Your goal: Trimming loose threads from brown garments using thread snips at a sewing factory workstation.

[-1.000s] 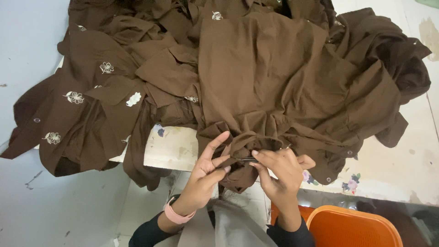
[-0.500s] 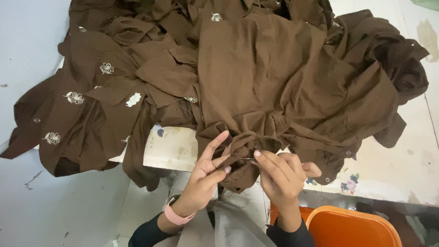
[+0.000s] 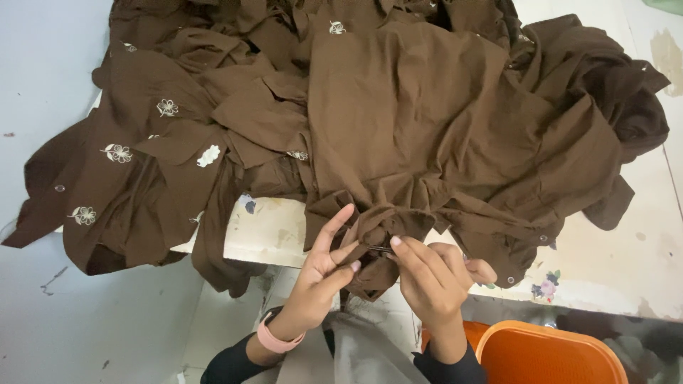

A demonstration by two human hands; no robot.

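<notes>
A heap of brown garments point(image 3: 398, 121) with white embroidered flowers covers a pale table point(image 3: 605, 277) and hangs over its near edge. My left hand point(image 3: 324, 274), with a pink band on the wrist, pinches a bunched fold of the brown cloth point(image 3: 388, 220) at the table's edge, fingers partly spread. My right hand point(image 3: 430, 277) holds the same fold from the right and grips a small dark metal tool point(image 3: 380, 249) against the cloth. What kind of tool it is I cannot tell.
An orange plastic tub point(image 3: 548, 355) stands at the bottom right, below the table edge. Grey floor point(image 3: 71, 320) lies to the left. Grey cloth covers my lap point(image 3: 363, 355).
My right hand has curled tighter over the fold and shifted slightly left. The left hand keeps its grip. The garment pile is unchanged.
</notes>
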